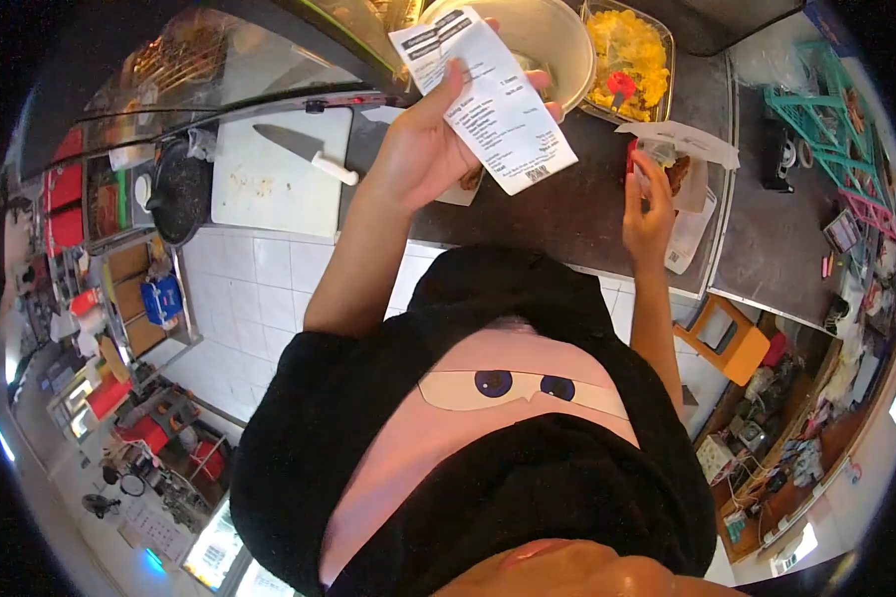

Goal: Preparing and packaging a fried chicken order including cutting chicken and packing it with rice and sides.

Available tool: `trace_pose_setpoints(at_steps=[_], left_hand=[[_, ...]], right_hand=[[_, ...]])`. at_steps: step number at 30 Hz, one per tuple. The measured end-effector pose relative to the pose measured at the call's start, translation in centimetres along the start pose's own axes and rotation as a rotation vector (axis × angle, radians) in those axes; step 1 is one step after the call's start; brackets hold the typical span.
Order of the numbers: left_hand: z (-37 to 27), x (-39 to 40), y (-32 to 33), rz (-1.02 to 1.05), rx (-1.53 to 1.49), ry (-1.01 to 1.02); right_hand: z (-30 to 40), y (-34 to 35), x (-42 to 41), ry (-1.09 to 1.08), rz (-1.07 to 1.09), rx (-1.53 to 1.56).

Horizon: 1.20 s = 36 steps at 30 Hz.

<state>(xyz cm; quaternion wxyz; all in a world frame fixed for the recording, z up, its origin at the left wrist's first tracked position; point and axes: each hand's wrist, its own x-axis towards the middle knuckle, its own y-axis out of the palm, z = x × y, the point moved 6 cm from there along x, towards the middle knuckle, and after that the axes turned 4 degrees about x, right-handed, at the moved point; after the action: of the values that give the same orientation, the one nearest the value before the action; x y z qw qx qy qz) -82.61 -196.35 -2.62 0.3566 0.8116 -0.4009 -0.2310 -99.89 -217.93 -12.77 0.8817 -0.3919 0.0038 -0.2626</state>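
Note:
A printed paper receipt (504,112) is pinched in my left hand (437,138), its thumb on the front and fingers behind. Behind it stands a large round pale tub (579,45). On the right, my right hand (649,198) has its fingers on the near side of an opened paper wrapper (691,186) with browned food (677,175) in it. A small red-edged item (632,157) is by those fingertips; whether I grip it is not clear. Another slip of paper (691,239) lies under the wrapper. Some brown food on paper (469,183) is partly hidden behind my left hand.
A knife with a white handle (299,153) lies on a white cutting board (269,186) at left. A clear tray of yellow food (627,56) stands beyond my right hand. Teal plastic baskets (829,104) are at far right, an orange stool (724,339) below the counter.

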Motion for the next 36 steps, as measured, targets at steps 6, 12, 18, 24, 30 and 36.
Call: trace_pose_setpoints(at_steps=[6,12,18,24,30,36], left_hand=[[0.2,-0.5,2.3,0.08,0.028,-0.036],[-0.7,-0.9,2.8,0.061,0.045,0.04],[-0.8,-1.0,3.1,-0.002,-0.082,0.016],[-1.2,-1.0,4.4,-0.045,-0.011,0.077],[-2.0,-1.1,1.6,-0.547,0.446,0.033],[2.3,-8.8,-15.2,-0.914,0.759,0.367]], right_hand=[[14.7,-0.8,1.1,-0.193,-0.005,0.548],[15.7,0.3,-1.5,-0.269,-0.005,0.64],[16.3,-0.3,-2.5,-0.32,0.027,0.59],[15.8,-1.0,-2.6,-0.255,0.015,0.619],[13.4,-0.4,-2.6,-0.265,-0.007,0.522],[9.2,0.7,-2.7,-0.192,-0.054,0.398]])
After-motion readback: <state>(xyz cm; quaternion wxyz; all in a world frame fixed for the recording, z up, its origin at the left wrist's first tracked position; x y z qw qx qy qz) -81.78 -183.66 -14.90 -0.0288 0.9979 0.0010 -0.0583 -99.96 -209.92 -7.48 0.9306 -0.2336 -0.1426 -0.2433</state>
